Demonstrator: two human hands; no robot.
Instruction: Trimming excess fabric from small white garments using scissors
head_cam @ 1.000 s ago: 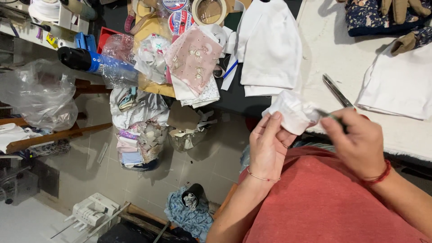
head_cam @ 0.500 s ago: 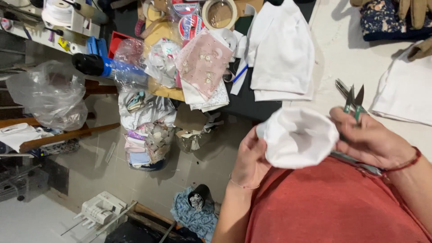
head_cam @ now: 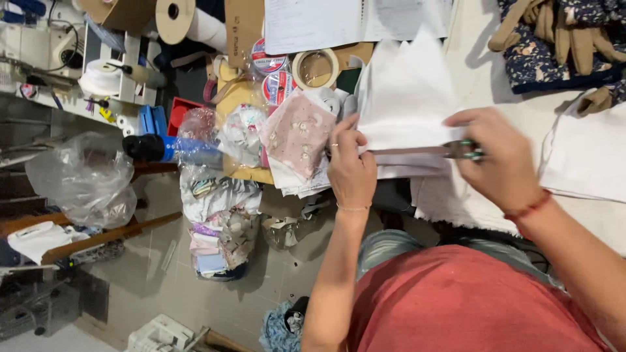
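My left hand [head_cam: 351,168] grips the edge of a white fabric piece [head_cam: 407,104] that lies on a stack of similar white pieces. My right hand [head_cam: 499,160] holds small scissors [head_cam: 450,151] with green handles, their long blades lying flat along the lower edge of the white fabric and pointing toward the left hand. A red band sits on the right wrist. Beside the left hand lies a pink patterned fabric stack [head_cam: 293,140].
Rolls of tape [head_cam: 315,68] and a cardboard piece lie at the table's far edge. More white fabric [head_cam: 587,156] and dark floral cloth [head_cam: 554,45] are on the right. A dark bottle [head_cam: 163,148], plastic bags [head_cam: 85,179] and fabric scraps crowd the floor on the left.
The view shifted. The rounded white piece held up near my lap is gone; both hands moved up onto the table's white stack, with the scissors now laid flat along it.
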